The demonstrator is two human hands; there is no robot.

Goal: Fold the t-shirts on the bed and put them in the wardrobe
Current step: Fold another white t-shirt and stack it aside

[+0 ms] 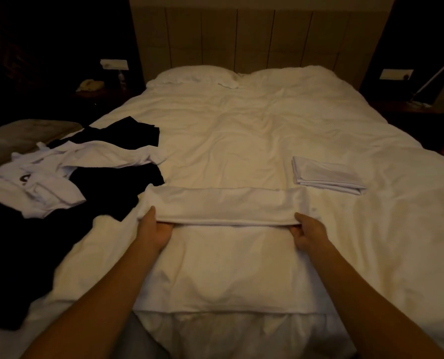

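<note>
A white t-shirt [223,257] lies flat on the near part of the bed [241,130], its far part turned back toward me in a long fold. My left hand [156,229] grips the left end of that fold, thumb on top. My right hand [310,233] grips the right end the same way. One folded white t-shirt [327,174] rests on the bed to the right. A loose pile of white t-shirts [60,172] and black t-shirts [107,193] is spread over the bed's left side.
Two white pillows [195,75] lie at the padded headboard [241,35]. A nightstand with a phone [90,85] is at the left, a desk lamp [433,79] at the right. No wardrobe is in view.
</note>
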